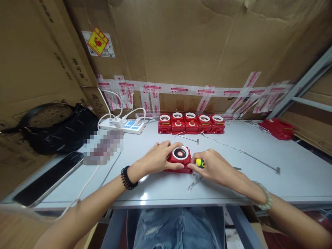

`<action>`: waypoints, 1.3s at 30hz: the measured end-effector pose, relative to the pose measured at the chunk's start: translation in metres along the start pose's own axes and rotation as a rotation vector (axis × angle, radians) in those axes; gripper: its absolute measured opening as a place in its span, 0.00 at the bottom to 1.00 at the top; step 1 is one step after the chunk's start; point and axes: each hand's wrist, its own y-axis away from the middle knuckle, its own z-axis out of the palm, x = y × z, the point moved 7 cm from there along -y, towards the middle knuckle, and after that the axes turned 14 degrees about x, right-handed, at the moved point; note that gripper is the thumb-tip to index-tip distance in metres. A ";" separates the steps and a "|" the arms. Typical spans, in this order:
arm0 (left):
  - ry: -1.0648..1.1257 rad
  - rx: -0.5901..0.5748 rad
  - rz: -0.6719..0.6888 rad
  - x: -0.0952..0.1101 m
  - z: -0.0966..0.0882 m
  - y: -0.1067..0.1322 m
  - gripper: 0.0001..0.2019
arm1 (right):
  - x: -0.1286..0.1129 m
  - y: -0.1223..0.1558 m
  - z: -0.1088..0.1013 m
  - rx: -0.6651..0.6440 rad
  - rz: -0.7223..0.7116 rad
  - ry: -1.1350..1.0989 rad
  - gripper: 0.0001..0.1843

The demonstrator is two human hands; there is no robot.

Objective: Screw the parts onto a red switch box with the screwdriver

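Note:
A red plastic housing with a white ring on top (pixel 181 154) lies on the grey table (pixel 259 162) in front of me. My left hand (pixel 157 158) is wrapped round its left side, thumb along the front edge. My right hand (pixel 214 166) touches its right side and grips a small tool with a yellow and green handle (pixel 199 163). A thin metal piece (pixel 194 180) lies on the table just under my right hand.
Several similar red housings (pixel 191 123) stand in a row further back. More red parts (pixel 278 128) are piled at the right. A white power strip (pixel 124 125), a black bag (pixel 59 133), a dark tablet (pixel 49 177) and thin wires (pixel 249 155) lie around. Cardboard walls enclose the table.

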 end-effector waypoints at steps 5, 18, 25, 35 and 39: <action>0.006 0.002 -0.001 -0.001 0.000 0.000 0.34 | 0.003 0.000 0.004 0.001 0.057 -0.055 0.09; -0.002 0.000 -0.002 -0.001 0.000 0.001 0.34 | 0.002 0.000 0.006 -0.021 0.044 -0.071 0.09; -0.001 -0.005 -0.007 -0.001 0.000 0.000 0.34 | -0.003 0.003 0.002 0.046 0.067 0.006 0.10; -0.016 -0.004 -0.012 -0.001 -0.001 0.000 0.34 | 0.004 0.001 0.007 0.030 0.090 0.022 0.10; -0.022 -0.008 -0.025 -0.002 -0.001 -0.001 0.34 | 0.006 0.001 0.007 0.039 0.157 -0.034 0.09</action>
